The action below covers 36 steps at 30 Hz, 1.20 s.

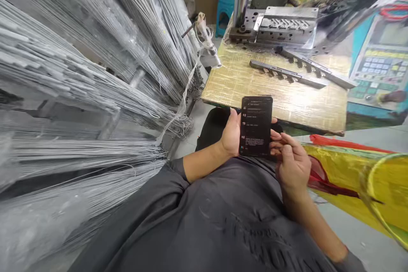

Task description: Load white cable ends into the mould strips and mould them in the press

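In the head view a black smartphone [256,126] is held upright above my lap, its dark screen lit with lines of text too small to read. My left hand [232,132] is closed around it, with the thumb along the left edge and fingertips showing past the right edge. Just right of the phone is my right hand [293,162], its fingers curled in and the thumb resting against the index finger. Nothing shows between those fingers. Beyond the phone stands a worktable [229,80] with a shiny, film-covered top.
Two dark metal bars [287,74] with small fittings lie on the worktable, before a metal die block [287,25] in a machine. Bundles of thin grey rods [95,89] crowd the left. A control panel [379,63] and a yellow bag [344,174] are at right.
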### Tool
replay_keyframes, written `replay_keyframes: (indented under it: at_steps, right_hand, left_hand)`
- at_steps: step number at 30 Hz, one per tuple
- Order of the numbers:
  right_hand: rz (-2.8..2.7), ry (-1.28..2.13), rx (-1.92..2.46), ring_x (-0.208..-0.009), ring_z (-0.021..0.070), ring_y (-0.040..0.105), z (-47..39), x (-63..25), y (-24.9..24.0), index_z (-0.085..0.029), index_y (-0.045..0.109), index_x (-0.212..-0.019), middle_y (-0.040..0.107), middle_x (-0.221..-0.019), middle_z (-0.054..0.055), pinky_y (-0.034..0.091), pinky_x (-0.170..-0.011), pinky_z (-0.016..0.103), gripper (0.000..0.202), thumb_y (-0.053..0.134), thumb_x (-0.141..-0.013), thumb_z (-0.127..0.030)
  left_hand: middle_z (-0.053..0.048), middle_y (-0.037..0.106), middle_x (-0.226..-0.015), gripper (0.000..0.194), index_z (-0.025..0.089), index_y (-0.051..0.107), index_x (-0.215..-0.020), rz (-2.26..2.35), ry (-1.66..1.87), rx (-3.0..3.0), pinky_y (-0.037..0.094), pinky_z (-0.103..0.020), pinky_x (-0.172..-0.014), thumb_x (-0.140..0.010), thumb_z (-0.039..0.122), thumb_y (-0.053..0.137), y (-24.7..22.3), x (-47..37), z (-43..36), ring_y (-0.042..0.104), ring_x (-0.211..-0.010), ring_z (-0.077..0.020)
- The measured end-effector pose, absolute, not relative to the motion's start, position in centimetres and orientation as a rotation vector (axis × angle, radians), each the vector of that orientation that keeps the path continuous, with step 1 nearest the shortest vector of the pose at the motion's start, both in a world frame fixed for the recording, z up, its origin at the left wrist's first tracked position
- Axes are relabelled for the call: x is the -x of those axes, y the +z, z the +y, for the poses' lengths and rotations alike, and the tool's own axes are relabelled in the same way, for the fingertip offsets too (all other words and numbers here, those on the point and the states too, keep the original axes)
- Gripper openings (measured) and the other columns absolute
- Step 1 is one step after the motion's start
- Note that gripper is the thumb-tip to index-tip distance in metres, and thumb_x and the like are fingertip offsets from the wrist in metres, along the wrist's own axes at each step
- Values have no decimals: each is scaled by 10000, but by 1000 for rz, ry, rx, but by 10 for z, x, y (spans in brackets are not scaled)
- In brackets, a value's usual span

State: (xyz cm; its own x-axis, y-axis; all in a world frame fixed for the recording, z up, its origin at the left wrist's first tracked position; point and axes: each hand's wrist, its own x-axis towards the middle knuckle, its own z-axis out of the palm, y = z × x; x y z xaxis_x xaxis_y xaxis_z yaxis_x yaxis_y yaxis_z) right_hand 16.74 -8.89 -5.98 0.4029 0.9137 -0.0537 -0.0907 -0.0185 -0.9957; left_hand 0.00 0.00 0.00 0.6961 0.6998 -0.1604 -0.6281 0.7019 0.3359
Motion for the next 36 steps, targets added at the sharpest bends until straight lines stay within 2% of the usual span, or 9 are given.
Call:
replay_keyframes:
  at_steps: [5,8,10,16,28,30,32,36]
  right_hand:
    - [-1011,1312,1274,-893,238,717,-109,-172,-65,-240,744,-1178,768,-1000,80,596,-746,364,325,695,-923,-437]
    - [-1135,1490,1164,-799,215,706,-107,-171,-57,-240,750,-1084,758,-890,58,579,-718,335,227,689,-934,-400]
    - [-1140,1554,1084,-762,195,701,-103,-170,-52,-240,743,-1039,755,-890,52,574,-720,321,183,661,-957,-381]
    - [-1051,1637,986,-727,181,710,-99,-173,-47,-238,729,-1055,765,-894,60,580,-695,301,164,668,-957,-355]
    - [-889,1640,936,-722,176,704,-100,-191,-53,-226,731,-1060,764,-884,61,556,-689,296,183,666,-958,-364]
    - [-805,1617,934,-723,177,699,-102,-192,-53,-226,735,-1059,763,-882,61,556,-688,300,178,669,-955,-356]
    - [-722,1570,929,-710,173,686,-103,-195,-53,-228,740,-1047,756,-852,55,553,-685,300,168,667,-955,-347]
    - [-626,1451,982,-686,174,671,-104,-224,-52,-226,752,-1051,740,-792,54,560,-658,304,182,682,-937,-349]
  left_hand:
    - [-232,730,-1020,1161,44,591,-1337,346,616,-252,601,-456,-716,-835,887,-29,-5,2,5,734,-810,-305]
    - [-226,723,-1051,1138,73,583,-1346,347,550,-271,600,-435,-639,-823,915,24,-7,0,7,729,-762,-293]
    - [-215,722,-1032,1106,80,596,-1323,358,553,-275,604,-421,-636,-828,920,72,-8,-3,8,729,-763,-286]
    - [-191,715,-998,1045,95,608,-1296,390,530,-288,610,-429,-637,-838,921,161,-7,-11,11,734,-744,-281]
    - [-219,714,-1108,1100,112,562,-1371,407,463,-381,601,-431,-593,-807,944,116,-2,-38,15,726,-725,-283]
    - [-232,706,-1162,1094,110,552,-1392,399,450,-429,608,-458,-637,-811,943,147,0,-47,15,736,-770,-301]
    - [-226,692,-1228,1032,124,532,-1427,412,530,-536,610,-487,-764,-838,919,239,-1,-58,15,740,-909,-326]
    - [-160,556,-1469,802,256,370,-1562,560,927,-958,497,-474,-1068,-935,749,449,-13,-64,30,652,-1208,-288]
